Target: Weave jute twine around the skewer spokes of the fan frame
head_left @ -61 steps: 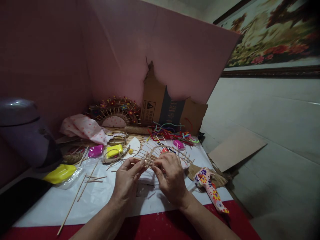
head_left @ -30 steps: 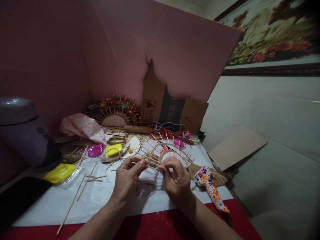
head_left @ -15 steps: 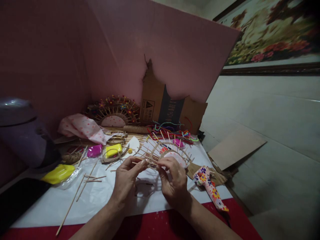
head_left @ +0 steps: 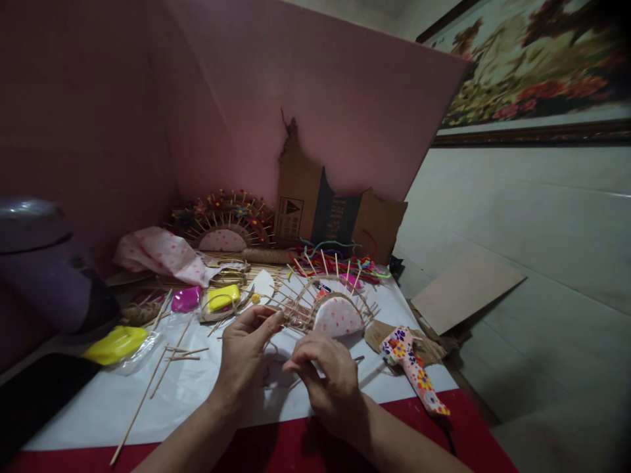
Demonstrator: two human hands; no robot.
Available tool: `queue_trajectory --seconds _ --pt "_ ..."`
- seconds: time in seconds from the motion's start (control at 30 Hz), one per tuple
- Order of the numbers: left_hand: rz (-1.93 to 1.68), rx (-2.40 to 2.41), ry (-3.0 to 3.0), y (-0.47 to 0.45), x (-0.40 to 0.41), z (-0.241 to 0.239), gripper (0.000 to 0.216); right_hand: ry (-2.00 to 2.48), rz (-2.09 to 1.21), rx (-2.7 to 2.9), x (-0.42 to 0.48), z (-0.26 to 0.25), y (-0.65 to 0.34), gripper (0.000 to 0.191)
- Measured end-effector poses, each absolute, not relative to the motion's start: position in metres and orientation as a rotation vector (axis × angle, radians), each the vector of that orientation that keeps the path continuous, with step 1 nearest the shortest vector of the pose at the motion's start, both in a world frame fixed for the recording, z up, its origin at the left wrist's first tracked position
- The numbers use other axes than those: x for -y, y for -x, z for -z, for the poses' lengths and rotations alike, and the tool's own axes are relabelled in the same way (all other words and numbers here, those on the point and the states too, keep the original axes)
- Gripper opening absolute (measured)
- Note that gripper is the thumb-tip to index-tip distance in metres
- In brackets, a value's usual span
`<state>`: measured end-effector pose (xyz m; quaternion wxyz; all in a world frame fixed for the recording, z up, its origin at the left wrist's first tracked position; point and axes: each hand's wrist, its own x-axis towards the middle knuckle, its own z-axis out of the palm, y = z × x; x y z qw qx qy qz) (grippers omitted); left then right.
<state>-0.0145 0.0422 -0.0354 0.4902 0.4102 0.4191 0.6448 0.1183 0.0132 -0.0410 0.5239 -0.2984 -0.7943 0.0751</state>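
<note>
A half-round fan of thin wooden sticks with a pink dotted centre, the stick fan [head_left: 331,309], stands tilted up on the white sheet [head_left: 197,394]. My left hand [head_left: 244,351] pinches its left lower edge with thumb and fingers. My right hand [head_left: 323,381] is below the fan, apart from it, its fingers curled with thumb and forefinger pressed together on something I cannot make out.
A finished decorated fan [head_left: 224,223] leans on the pink board behind. Yellow [head_left: 116,343] and pink [head_left: 186,299] clay packs, loose sticks [head_left: 148,387], coloured pipe cleaners [head_left: 340,263] and a flowered glue gun [head_left: 414,371] lie around. A purple bin [head_left: 44,263] stands at left.
The stick fan has been tipped up from flat to show its pink dotted face. My right hand let go of it and drew back toward me; the left hand kept its hold.
</note>
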Motion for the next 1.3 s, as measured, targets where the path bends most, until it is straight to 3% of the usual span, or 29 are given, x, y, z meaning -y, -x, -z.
queue_trajectory --seconds 0.3,0.53,0.63,1.0,1.3 --pt "-1.619 -0.898 -0.818 0.022 -0.051 0.030 0.012 0.755 -0.407 1.899 -0.016 0.047 -0.112 0.009" --pt "-1.660 -0.801 -0.655 0.029 -0.055 0.022 0.018 0.988 -1.235 1.392 -0.028 0.054 -0.109 0.018" --pt "-1.662 -0.788 -0.622 0.031 -0.055 0.019 0.018 0.947 -1.435 1.225 -0.035 0.058 -0.110 0.027" --pt "-1.626 -0.697 -0.667 0.030 -0.054 0.021 0.012 0.505 -1.803 0.771 -0.038 0.050 -0.112 0.046" --pt "-1.573 -0.785 -0.839 0.025 -0.046 0.021 0.008 0.535 -1.759 0.579 -0.036 0.040 -0.114 0.025"
